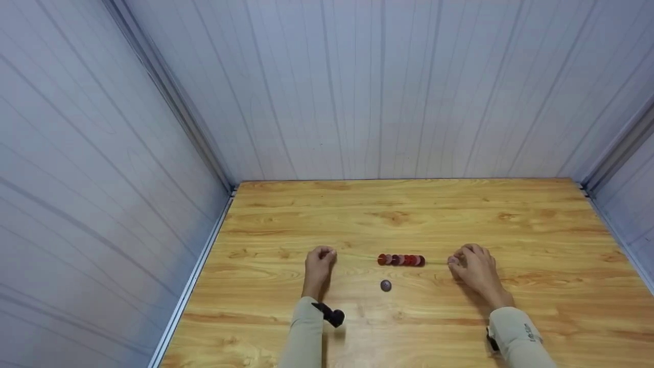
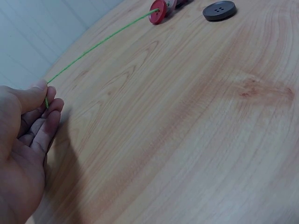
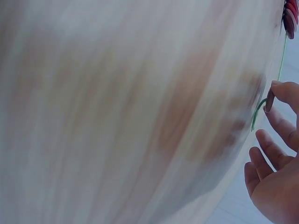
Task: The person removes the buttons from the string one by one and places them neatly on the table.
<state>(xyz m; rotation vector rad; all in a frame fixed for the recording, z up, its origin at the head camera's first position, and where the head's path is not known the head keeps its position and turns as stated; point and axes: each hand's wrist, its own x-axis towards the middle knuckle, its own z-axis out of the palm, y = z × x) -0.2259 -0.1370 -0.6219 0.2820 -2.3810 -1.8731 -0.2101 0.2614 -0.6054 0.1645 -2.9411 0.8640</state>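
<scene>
My left hand (image 1: 318,266) pinches one end of a thin green string (image 2: 96,45) between thumb and fingers, and a short tail pokes out below. Along the string's middle sits a row of red, pink and dark buttons (image 1: 401,260), close together just over or on the table. At the right, my right hand (image 1: 477,271) holds a dark button (image 3: 269,100) by its edge between thumb and index finger. The string's other end comes out of that button as a short curved green tail (image 3: 256,114). The remaining right fingers are loosely bent.
A loose dark grey button (image 2: 219,11) with holes lies flat on the wooden table (image 1: 398,214), nearer to me than the strung row. Pale panel walls (image 1: 352,92) rise behind and at both sides. A black wrist camera (image 1: 334,318) juts from the left sleeve.
</scene>
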